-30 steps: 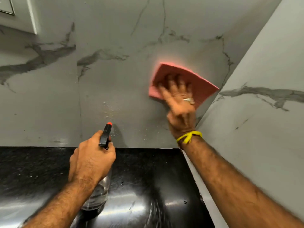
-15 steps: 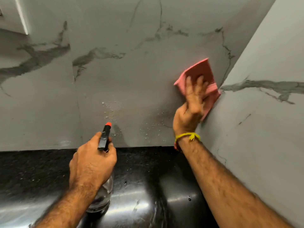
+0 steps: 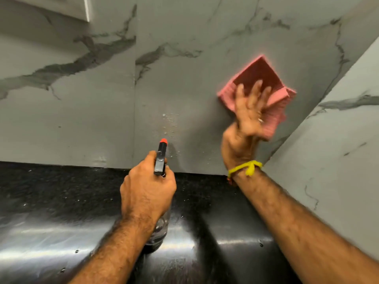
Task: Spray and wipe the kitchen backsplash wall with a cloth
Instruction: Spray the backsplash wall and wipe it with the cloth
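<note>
Grey marble-look tiles with dark veins cover the wall, which meets a second tiled wall at a corner on the right. Below both runs a glossy black counter, speckled and streaked with bright reflections and a few droplets. At the top left a pale cabinet corner juts into the head view.

On the wall just left of the corner sits the cloth, pink and folded into a rough square turned like a diamond. Its upper face looks darker, almost maroon (possibly damp or shaded, it cannot be told which), while the lower folded layers are a lighter pink with a ribbed weave, their edges fanned out at the right and bottom. The right hand presses it flat against the tiles with fingers spread and straight; the hand is slightly blurred. A ring shows on one finger, and a yellow string is knotted round the wrist.

The left hand grips a spray bottle above the counter, fingers curled round its neck. The black head with an orange nozzle tip points at the wall; the clear body shows below the hand. Small white droplets dot the tiles just above the nozzle, left of the cloth.
</note>
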